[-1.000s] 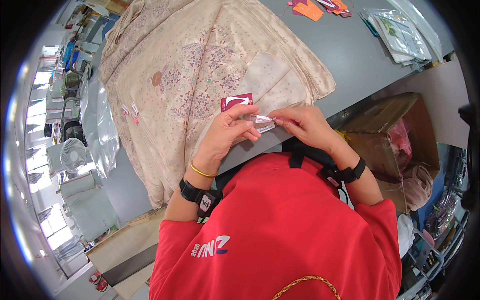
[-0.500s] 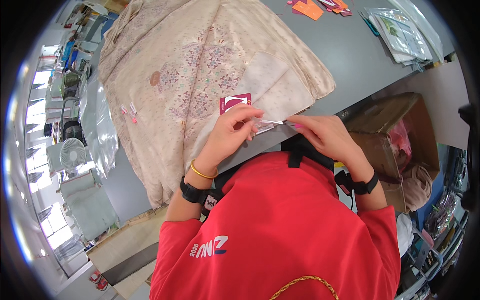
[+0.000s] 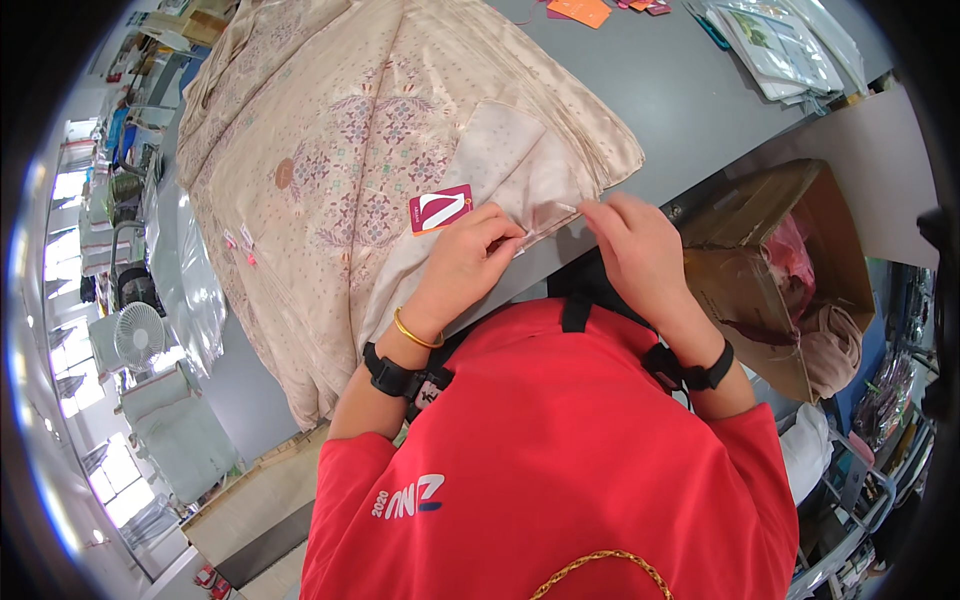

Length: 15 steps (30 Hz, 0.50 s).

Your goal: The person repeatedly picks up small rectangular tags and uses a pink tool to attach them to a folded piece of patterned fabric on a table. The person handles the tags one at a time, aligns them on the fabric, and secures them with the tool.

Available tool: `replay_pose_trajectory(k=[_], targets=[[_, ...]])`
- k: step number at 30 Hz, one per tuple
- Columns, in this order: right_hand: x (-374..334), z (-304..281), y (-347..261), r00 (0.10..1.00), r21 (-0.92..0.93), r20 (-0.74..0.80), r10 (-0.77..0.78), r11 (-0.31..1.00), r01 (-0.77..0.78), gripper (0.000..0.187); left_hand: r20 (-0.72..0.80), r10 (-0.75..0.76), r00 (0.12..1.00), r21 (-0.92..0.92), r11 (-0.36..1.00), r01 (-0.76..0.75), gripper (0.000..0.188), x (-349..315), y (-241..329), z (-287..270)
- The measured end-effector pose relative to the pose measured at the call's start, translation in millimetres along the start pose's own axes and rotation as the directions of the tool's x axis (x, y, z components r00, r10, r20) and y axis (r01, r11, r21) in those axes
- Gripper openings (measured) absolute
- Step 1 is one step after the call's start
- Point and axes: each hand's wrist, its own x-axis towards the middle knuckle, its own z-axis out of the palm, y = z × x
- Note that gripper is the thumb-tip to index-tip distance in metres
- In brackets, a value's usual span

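Note:
A beige cloth [image 3: 400,90] with a printed floral pattern lies spread on the grey table, its paler folded part [image 3: 495,145] nearest my hands. My left hand [image 3: 475,258] is closed at the cloth's near edge, thumb and forefinger pinching it by a small white label [image 3: 519,252]. To the right, my right hand [image 3: 637,245] pinches a thin whitish piece [image 3: 567,208] at the same edge; its exact kind is too small to tell. A maroon and white swing tag [image 3: 440,209] rests on the cloth just beyond my left hand.
Small pink-ended pieces [image 3: 240,245] lie on the cloth's left part. Orange and maroon tags [image 3: 580,12] and clear plastic packets [image 3: 775,50] are at the far right. Below the table's right edge stands an open cardboard box [image 3: 750,300] with pink plastic and beige cloth.
My right hand has moved up and slightly left, and its fingers now meet the cloth's edge. The white strip stretched between my hands earlier no longer shows that way. The view has shifted slightly.

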Motion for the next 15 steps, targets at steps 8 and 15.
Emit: replay_pose_trajectory(k=[8,15], targets=[[21.0,28.7,-17.5,0.973,0.296,0.224,0.062,0.946,-0.128,0.025,-0.044,0.062,0.997,0.020,0.998,-0.061,0.011,-1.0,-4.3,5.6],[8.8,13.8,-3.6,0.924,0.569,0.342,0.172,0.744,-0.349,0.016,-0.037,0.093,0.995,0.079,0.993,-0.090,0.007,-0.9,-6.0,3.7]])
